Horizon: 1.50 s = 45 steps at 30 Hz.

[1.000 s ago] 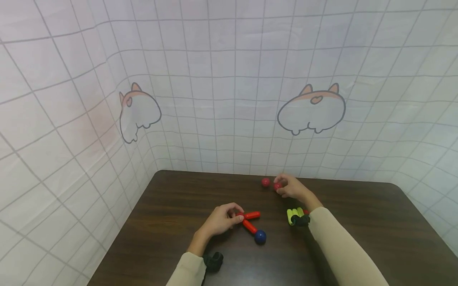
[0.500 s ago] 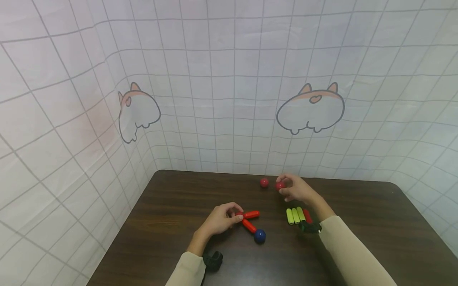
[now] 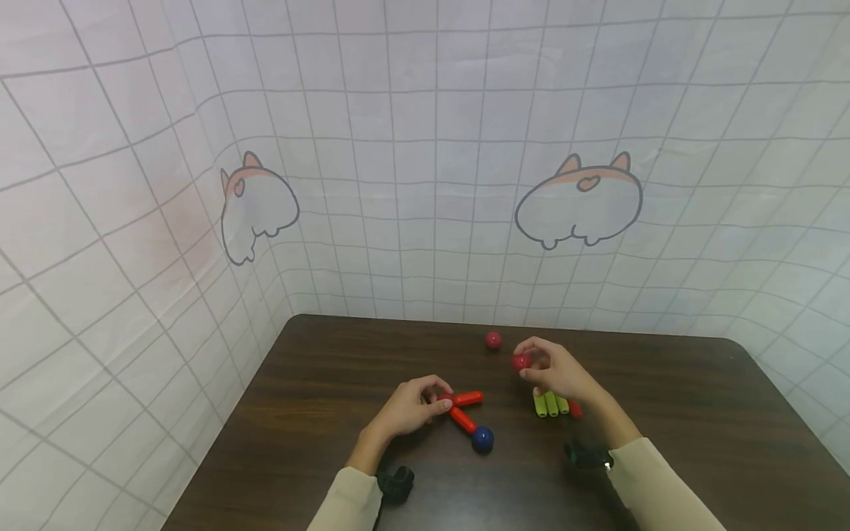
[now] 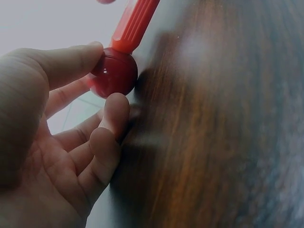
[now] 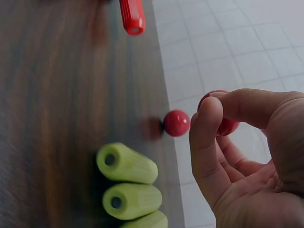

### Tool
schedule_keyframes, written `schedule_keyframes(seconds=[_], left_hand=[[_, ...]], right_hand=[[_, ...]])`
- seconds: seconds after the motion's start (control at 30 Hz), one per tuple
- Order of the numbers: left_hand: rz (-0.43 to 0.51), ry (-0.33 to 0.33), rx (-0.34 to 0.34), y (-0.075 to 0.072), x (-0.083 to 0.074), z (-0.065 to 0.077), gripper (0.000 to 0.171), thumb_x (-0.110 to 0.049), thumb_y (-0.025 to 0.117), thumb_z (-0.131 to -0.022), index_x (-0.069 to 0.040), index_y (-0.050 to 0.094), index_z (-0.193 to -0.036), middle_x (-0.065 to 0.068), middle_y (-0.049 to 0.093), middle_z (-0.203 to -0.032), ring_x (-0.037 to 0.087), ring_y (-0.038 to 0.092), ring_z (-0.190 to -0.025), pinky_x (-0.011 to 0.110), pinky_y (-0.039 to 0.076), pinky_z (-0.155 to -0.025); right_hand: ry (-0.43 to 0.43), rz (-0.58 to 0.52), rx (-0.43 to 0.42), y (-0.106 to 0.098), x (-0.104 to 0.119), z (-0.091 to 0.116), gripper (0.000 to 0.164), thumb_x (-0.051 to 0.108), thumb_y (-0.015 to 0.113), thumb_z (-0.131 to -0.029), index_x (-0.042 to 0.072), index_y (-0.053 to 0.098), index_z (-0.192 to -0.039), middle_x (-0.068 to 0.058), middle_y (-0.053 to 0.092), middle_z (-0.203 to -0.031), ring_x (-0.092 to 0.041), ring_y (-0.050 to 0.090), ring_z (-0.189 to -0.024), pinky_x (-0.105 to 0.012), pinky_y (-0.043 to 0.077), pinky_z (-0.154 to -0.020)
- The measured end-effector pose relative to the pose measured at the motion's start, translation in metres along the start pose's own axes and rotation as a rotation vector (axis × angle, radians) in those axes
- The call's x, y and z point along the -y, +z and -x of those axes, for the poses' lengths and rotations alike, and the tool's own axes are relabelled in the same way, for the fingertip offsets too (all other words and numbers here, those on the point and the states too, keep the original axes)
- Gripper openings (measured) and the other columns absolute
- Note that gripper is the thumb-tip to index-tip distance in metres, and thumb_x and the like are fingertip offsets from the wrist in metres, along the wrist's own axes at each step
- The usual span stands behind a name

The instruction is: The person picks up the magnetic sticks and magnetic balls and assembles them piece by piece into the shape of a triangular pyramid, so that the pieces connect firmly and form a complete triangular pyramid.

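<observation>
My left hand point(image 3: 413, 407) pinches a dark red ball point(image 4: 115, 73) between thumb and fingers, low over the table. Two red ribbed rods run out from that ball: one red rod point(image 3: 468, 398) points right, the other red rod point(image 3: 463, 420) ends at a dark blue ball point(image 3: 482, 439). Further back and to the right, my right hand point(image 3: 556, 370) holds another red ball point(image 3: 521, 362) between thumb and fingertips, raised off the table in the right wrist view. Part of this ball hides behind the fingers.
One loose red ball point(image 3: 493, 340) lies near the table's back edge. Below my right hand, a row of yellow-green rods point(image 3: 551, 405) lies beside a red rod point(image 3: 575, 409). The dark wooden table point(image 3: 319, 383) meets a white gridded curtain point(image 3: 412, 221) behind and at the sides.
My right hand has carried its red ball away from the back edge, toward me and slightly right, over the yellow-green rods. The left hand and its joined pieces stay in place.
</observation>
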<state>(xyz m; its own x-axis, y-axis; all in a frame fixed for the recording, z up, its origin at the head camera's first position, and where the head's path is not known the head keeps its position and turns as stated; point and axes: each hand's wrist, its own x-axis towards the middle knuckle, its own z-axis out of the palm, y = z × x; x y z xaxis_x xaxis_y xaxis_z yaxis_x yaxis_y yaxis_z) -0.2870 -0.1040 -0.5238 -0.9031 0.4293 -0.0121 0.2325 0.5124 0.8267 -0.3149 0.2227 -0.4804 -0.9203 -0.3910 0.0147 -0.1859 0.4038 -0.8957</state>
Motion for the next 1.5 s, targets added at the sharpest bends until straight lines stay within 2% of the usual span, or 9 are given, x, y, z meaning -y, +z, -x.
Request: schedule_keyframes(seconds=[0.07, 0.27, 0.43, 0.67, 0.87, 1.03, 1.5], left_hand=[[-0.002, 0.0, 0.001, 0.0, 0.0, 0.001, 0.022, -0.032, 0.071, -0.097, -0.022, 0.069, -0.117, 0.001, 0.06, -0.08, 0.014, 0.06, -0.061, 0.029, 0.049, -0.056], [0.005, 0.002, -0.002, -0.002, -0.001, 0.003, 0.022, -0.031, 0.072, -0.097, -0.022, 0.069, -0.117, 0.002, 0.06, -0.081, 0.014, 0.06, -0.061, 0.029, 0.049, -0.057], [0.01, 0.003, -0.003, -0.001, 0.0, 0.002, 0.021, -0.032, 0.072, -0.097, -0.024, 0.069, -0.116, 0.001, 0.06, -0.081, 0.014, 0.06, -0.061, 0.029, 0.05, -0.057], [0.014, 0.03, -0.003, 0.0, 0.002, 0.002, 0.021, -0.03, 0.073, -0.096, -0.021, 0.07, -0.115, 0.0, 0.06, -0.081, 0.014, 0.062, -0.061, 0.028, 0.051, -0.057], [0.015, 0.021, -0.002, -0.001, 0.001, 0.003, 0.022, -0.03, 0.072, -0.097, -0.021, 0.07, -0.116, -0.001, 0.061, -0.082, 0.014, 0.062, -0.063, 0.029, 0.052, -0.058], [0.007, 0.019, 0.002, -0.002, 0.001, 0.003, 0.021, -0.03, 0.072, -0.097, -0.021, 0.07, -0.116, -0.001, 0.061, -0.082, 0.014, 0.062, -0.063, 0.029, 0.051, -0.058], [0.012, 0.023, -0.003, 0.0, 0.0, 0.002, 0.022, -0.029, 0.073, -0.096, -0.019, 0.07, -0.115, 0.003, 0.062, -0.081, 0.014, 0.061, -0.061, 0.029, 0.05, -0.056]], right_hand=[[-0.003, -0.004, -0.011, 0.004, 0.001, 0.004, 0.034, -0.001, 0.069, -0.094, 0.003, 0.058, -0.125, -0.025, 0.061, -0.122, -0.023, 0.063, -0.065, -0.04, 0.06, -0.057], [-0.017, -0.038, -0.011, 0.018, 0.005, 0.013, 0.035, 0.001, 0.07, -0.094, 0.002, 0.057, -0.126, -0.022, 0.063, -0.117, -0.035, 0.064, -0.071, -0.044, 0.059, -0.056], [-0.024, -0.055, 0.0, 0.028, 0.005, 0.016, 0.037, 0.003, 0.072, -0.094, 0.001, 0.057, -0.127, -0.019, 0.062, -0.109, -0.031, 0.063, -0.068, -0.044, 0.059, -0.055], [-0.031, -0.076, 0.009, 0.041, 0.004, 0.014, 0.036, 0.003, 0.072, -0.094, 0.002, 0.058, -0.127, -0.022, 0.061, -0.121, -0.023, 0.062, -0.067, -0.038, 0.057, -0.053], [-0.014, -0.103, -0.002, 0.051, 0.004, 0.011, 0.038, 0.001, 0.073, -0.092, 0.0, 0.057, -0.126, -0.025, 0.06, -0.127, -0.023, 0.062, -0.069, -0.033, 0.055, -0.051], [-0.002, -0.1, 0.002, 0.057, 0.006, 0.009, 0.037, 0.0, 0.072, -0.091, 0.001, 0.058, -0.125, -0.027, 0.06, -0.127, -0.019, 0.06, -0.067, -0.031, 0.054, -0.05], [0.053, -0.055, 0.046, 0.064, 0.003, 0.006, 0.033, 0.002, 0.072, -0.093, 0.007, 0.06, -0.123, -0.021, 0.062, -0.125, -0.02, 0.057, -0.062, -0.03, 0.054, -0.05]])
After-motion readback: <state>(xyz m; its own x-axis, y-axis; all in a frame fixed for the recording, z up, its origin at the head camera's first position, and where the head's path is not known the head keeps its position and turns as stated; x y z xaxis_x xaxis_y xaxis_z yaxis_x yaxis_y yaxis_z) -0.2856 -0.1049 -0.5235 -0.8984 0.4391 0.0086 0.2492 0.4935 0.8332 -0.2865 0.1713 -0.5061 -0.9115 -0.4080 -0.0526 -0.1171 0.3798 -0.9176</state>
